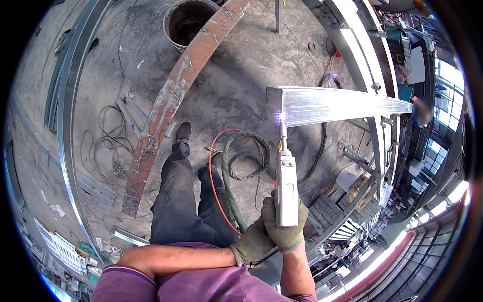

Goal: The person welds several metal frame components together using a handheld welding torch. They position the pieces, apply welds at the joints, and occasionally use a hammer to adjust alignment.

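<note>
A white handheld laser welding gun points away from me. Its nozzle tip meets the near end of a bright metal box tube, where a small purple-white glow shows. My right hand, in a grey-green glove, is closed around the gun's rear body. From the left my left hand, gloved alike, crosses over to the gun's grip, closed against the right hand; its fingertips are partly hidden. A dark sleeved hose and an orange-red hose loop on the floor and run up to my hands.
A rusty curved steel beam lies left of my legs, with a bucket behind it. Further left stands a long metal rail beside tangled cable. A curved steel frame rises at right, near stacked blocks and another person.
</note>
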The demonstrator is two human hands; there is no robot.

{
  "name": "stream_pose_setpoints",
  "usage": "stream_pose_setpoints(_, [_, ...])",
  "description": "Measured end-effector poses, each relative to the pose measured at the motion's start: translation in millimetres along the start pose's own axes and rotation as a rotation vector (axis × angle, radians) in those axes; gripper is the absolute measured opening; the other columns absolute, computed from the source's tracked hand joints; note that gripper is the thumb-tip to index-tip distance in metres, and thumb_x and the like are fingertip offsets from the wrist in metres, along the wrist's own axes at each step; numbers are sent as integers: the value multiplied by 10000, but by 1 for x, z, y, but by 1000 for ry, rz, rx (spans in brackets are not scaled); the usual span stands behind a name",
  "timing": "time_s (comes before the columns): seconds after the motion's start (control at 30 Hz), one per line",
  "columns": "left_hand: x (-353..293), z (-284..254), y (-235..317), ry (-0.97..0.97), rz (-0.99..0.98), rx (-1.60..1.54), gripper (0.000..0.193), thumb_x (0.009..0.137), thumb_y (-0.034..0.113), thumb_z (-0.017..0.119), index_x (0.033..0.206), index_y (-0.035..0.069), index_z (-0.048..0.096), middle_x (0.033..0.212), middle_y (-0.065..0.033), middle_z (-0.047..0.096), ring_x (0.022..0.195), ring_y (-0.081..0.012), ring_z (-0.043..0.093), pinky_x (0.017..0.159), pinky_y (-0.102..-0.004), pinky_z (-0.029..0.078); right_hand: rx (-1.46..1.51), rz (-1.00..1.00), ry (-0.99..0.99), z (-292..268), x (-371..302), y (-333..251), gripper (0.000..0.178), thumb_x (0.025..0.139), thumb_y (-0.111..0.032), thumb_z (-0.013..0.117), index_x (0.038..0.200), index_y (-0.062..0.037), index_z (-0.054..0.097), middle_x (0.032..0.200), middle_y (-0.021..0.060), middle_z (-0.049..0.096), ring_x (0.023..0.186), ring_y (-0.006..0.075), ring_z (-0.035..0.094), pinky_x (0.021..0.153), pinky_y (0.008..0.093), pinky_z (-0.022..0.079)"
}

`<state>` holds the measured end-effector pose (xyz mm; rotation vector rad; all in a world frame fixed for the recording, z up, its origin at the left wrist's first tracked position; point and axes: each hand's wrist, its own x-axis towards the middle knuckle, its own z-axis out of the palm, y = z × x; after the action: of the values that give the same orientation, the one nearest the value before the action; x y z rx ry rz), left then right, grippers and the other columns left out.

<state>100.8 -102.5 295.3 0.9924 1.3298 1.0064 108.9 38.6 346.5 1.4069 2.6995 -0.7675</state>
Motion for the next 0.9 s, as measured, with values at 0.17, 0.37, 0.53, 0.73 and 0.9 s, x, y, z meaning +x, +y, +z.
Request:
stream_pose_setpoints(0.17, [6, -12, 8, -52, -36, -23, 170, 945, 136, 646, 1060, 66, 750, 984, -112, 762, 963, -330, 735, 870, -472, 575, -26, -24, -4, 0, -1, 3, 174, 867, -152, 798, 967, -60, 688, 800, 120, 642, 636, 336, 661, 554, 436, 535])
stream_pose_setpoints(0.37, [3, -6, 1, -206, -291, -227, 460, 961, 276, 750, 1314, 23, 598, 1182, -211, 719, 1114, -390, 713, 954, -455, 580, -21, -25, 7, 1, -1, 1, 168, 866, -153, 798, 967, -65, 698, 800, 115, 651, 634, 331, 670, 559, 427, 544])
stream_pose_setpoints(0.53, [3, -4, 0, -183, -243, -180, 525, 938, 300, 782, 1320, 6, 576, 1158, -221, 734, 1088, -404, 732, 926, -463, 594, -21, -18, 6, 0, -1, 0, 168, 867, -157, 795, 973, -65, 702, 802, 115, 657, 633, 330, 678, 562, 426, 551])
stream_pose_setpoints(0.73, [0, 0, 0, -162, -332, -249, 570, 922, 317, 801, 1314, -13, 552, 1124, -243, 751, 1062, -428, 750, 900, -480, 605, -28, -15, -9, 1, -5, 2, 170, 870, -159, 788, 974, -60, 698, 809, 119, 657, 629, 335, 679, 554, 433, 549])
stream_pose_setpoints(0.9, [-7, 7, -1, -98, -256, -157, 252, 922, 195, 715, 1120, 43, 685, 1013, -158, 748, 986, -363, 739, 865, -471, 592, -9, -15, -17, 0, -6, 3, 179, 868, -164, 788, 978, -56, 697, 823, 123, 661, 635, 339, 682, 558, 434, 555])
